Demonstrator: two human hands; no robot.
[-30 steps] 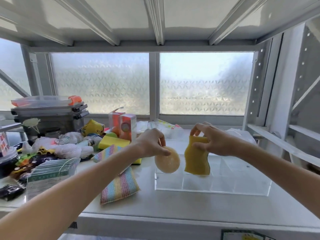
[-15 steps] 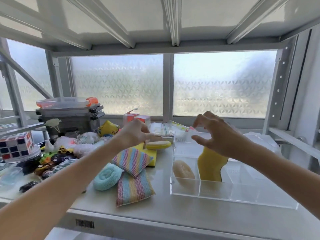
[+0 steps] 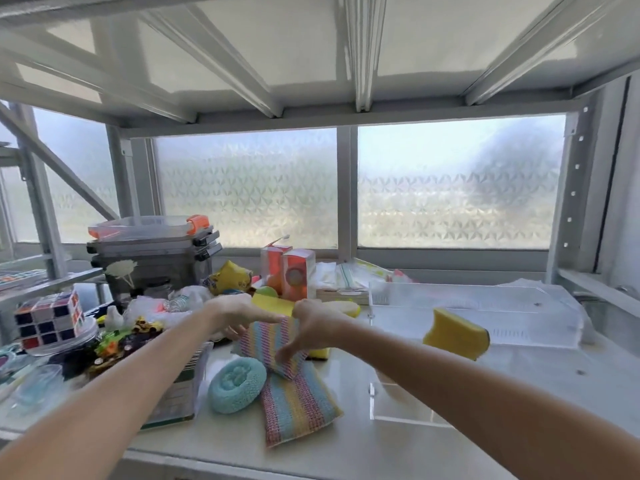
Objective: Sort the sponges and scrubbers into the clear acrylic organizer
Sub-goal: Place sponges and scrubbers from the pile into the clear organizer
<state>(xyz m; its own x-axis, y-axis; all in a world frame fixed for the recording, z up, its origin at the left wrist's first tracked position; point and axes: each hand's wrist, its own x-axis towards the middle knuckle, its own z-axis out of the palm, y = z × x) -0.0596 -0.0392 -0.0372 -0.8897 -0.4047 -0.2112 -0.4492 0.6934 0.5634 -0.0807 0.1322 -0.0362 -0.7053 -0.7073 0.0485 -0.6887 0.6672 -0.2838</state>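
Striped scrubber pinched by right hand, left hand open beside; best lifted clear of pile, then lowered upright into organizer, right.

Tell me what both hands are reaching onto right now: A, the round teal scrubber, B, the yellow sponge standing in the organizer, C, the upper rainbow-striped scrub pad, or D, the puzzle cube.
C: the left hand and right hand both meet on the upper rainbow-striped scrub pad, while the round teal scrubber lies untouched beside it.
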